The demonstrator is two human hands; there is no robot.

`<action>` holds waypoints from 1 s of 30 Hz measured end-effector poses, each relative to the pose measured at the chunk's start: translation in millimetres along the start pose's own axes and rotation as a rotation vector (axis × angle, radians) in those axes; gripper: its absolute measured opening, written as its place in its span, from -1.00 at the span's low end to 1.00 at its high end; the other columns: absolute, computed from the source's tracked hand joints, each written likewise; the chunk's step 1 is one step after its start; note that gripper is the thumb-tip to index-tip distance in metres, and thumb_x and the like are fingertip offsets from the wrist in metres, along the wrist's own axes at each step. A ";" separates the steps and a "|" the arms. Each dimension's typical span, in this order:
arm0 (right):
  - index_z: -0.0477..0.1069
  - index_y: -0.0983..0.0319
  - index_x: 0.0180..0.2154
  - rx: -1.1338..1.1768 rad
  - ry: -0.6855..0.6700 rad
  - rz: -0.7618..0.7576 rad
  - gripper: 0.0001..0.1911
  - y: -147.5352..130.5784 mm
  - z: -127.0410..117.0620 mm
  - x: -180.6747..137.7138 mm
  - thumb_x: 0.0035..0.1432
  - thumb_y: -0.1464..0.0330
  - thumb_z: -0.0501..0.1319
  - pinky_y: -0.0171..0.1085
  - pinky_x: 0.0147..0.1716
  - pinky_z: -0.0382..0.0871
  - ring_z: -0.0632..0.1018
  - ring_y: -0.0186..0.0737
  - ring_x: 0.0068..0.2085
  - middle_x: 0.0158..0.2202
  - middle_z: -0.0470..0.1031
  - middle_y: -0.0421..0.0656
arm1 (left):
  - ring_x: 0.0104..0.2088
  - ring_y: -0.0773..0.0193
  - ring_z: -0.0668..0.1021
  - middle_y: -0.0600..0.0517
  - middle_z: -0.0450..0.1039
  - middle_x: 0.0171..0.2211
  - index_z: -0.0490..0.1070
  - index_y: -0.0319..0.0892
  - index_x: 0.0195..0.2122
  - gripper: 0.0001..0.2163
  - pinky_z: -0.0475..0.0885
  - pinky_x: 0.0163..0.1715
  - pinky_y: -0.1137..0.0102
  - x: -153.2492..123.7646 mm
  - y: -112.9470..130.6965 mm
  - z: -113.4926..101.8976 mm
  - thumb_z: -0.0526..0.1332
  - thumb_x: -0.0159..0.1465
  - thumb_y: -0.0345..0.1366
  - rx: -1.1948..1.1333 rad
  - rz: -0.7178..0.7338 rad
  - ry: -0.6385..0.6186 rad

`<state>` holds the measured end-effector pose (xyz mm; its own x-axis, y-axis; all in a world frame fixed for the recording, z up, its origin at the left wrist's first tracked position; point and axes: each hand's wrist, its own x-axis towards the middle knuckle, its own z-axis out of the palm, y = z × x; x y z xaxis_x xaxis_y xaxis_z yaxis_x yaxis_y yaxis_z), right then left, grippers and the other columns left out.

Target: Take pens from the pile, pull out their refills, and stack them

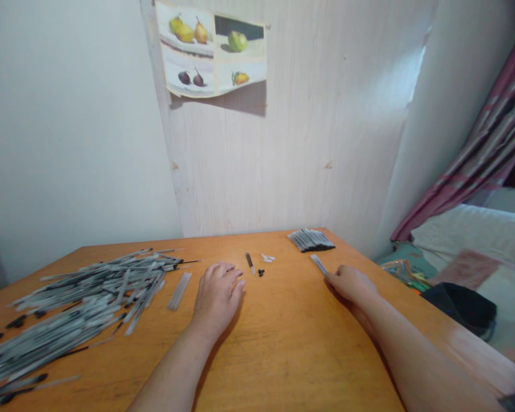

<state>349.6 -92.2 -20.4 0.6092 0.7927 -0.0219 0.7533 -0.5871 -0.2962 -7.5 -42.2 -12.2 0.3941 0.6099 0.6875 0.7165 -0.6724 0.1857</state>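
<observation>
My left hand (pixel 217 294) lies flat on the orange wooden table (pixel 283 343), fingers stretched out and holding nothing. Just beyond its fingertips lie a short pen refill (pixel 250 262), small black caps (pixel 261 272) and tiny clear bits (pixel 267 257). My right hand (pixel 349 283) is closed round the near end of a clear pen barrel (pixel 318 264) that points toward a neat stack of assembled pens (pixel 311 240) at the table's far right corner. A large loose heap of clear pen barrels (pixel 81 297) covers the left side. A few barrels (pixel 179 290) lie beside my left hand.
The table stands against a white wall and a pale wood panel (pixel 283 143) with a fruit poster (pixel 212 48). To the right are a striped curtain (pixel 489 143), bedding (pixel 476 234) and a dark bag (pixel 461 306) below the table edge. Loose black caps (pixel 17 321) lie at far left.
</observation>
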 end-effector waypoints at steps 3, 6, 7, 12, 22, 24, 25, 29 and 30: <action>0.51 0.24 -0.24 -0.018 0.018 0.012 -0.53 -1.9 -2.9 -1.6 0.16 0.03 0.03 -0.12 -0.30 0.38 0.57 0.14 -0.10 -0.12 0.56 0.12 | -0.02 0.06 0.42 -0.06 0.49 -0.11 0.53 -0.10 -0.15 -0.80 0.33 0.04 0.10 -0.1 0.3 -0.4 0.15 0.29 -0.28 0.001 0.002 -0.009; 0.49 0.22 -0.25 -0.035 0.070 0.018 -0.54 -5.4 -4.2 -6.2 0.18 0.02 0.01 -0.12 -0.30 0.36 0.57 0.13 -0.12 -0.14 0.56 0.10 | -0.03 0.07 0.43 -0.06 0.49 -0.12 0.53 -0.10 -0.15 -0.81 0.33 0.03 0.11 0.0 0.6 -0.9 0.15 0.29 -0.28 -0.005 0.003 -0.014; 0.49 0.21 -0.27 -0.037 0.098 0.013 -0.54 -7.0 -4.1 -8.5 0.19 0.03 0.00 -0.13 -0.32 0.35 0.57 0.11 -0.14 -0.17 0.57 0.09 | -0.03 0.07 0.43 -0.06 0.49 -0.12 0.53 -0.10 -0.15 -0.81 0.34 0.03 0.12 0.0 0.7 -1.0 0.15 0.29 -0.28 -0.008 0.003 -0.014; 0.44 0.19 -0.34 -0.024 0.192 -0.057 -0.61 -18.4 -5.4 -22.4 0.22 0.08 -0.01 -0.21 -0.40 0.23 0.57 0.04 -0.24 -0.30 0.56 0.01 | -0.04 0.07 0.43 -0.05 0.50 -0.13 0.53 -0.09 -0.14 -0.81 0.32 0.01 0.15 -0.2 2.2 -1.7 0.15 0.29 -0.27 -0.015 -0.018 -0.035; 0.37 0.18 -0.37 -0.005 0.262 -0.337 -0.66 -45.4 -0.1 -49.0 0.27 0.14 -0.02 -0.26 -0.49 -0.01 0.47 -0.15 -0.38 -0.41 0.50 -0.09 | -0.07 0.12 0.48 -0.07 0.52 -0.13 0.51 -0.12 -0.08 -0.74 0.31 -0.06 0.28 -1.8 -6.0 -5.8 0.10 0.32 -0.22 0.031 -0.225 -0.157; 0.35 0.18 -0.38 0.003 0.266 -0.382 -0.68 -50.4 3.5 -54.1 0.27 0.15 -0.01 -0.27 -0.49 -0.03 0.44 -0.18 -0.40 -0.44 0.47 -0.11 | -0.08 0.12 0.48 -0.07 0.52 -0.12 0.52 -0.12 -0.09 -0.74 0.31 -0.06 0.29 -1.1 -12.3 -8.9 0.09 0.31 -0.22 0.080 -0.289 -0.161; 0.35 0.18 -0.39 0.009 0.266 -0.401 -0.69 -53.0 5.0 -56.6 0.27 0.16 -0.01 -0.27 -0.49 -0.04 0.43 -0.20 -0.41 -0.45 0.46 -0.12 | -0.08 0.12 0.48 -0.08 0.53 -0.12 0.52 -0.12 -0.09 -0.74 0.31 -0.07 0.28 -0.8 -15.6 -11.0 0.09 0.30 -0.23 0.114 -0.325 -0.165; 0.33 0.19 -0.43 0.029 0.255 -0.455 -0.68 -63.4 8.5 -66.9 0.26 0.15 0.02 -0.28 -0.48 -0.06 0.39 -0.24 -0.44 -0.48 0.44 -0.13 | -0.08 0.01 0.48 -0.10 0.52 -0.12 0.53 -0.08 -0.14 -0.74 0.32 -0.11 0.20 -1.5 -29.4 -21.4 0.11 0.25 -0.21 0.288 -0.499 -0.180; 0.33 0.19 -0.44 0.032 0.255 -0.466 -0.67 -65.6 9.3 -69.0 0.26 0.15 0.03 -0.28 -0.48 -0.07 0.39 -0.25 -0.45 -0.48 0.44 -0.13 | -0.08 -0.02 0.48 -0.10 0.52 -0.12 0.53 -0.08 -0.15 -0.75 0.32 -0.13 0.17 -2.2 -33.0 -23.8 0.12 0.23 -0.20 0.327 -0.540 -0.183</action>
<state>255.9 -106.9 -8.4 0.2552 0.9010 0.3507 0.9530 -0.1733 -0.2484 -45.7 -31.4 -3.1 0.0012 0.9068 0.4216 0.9677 -0.1073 0.2281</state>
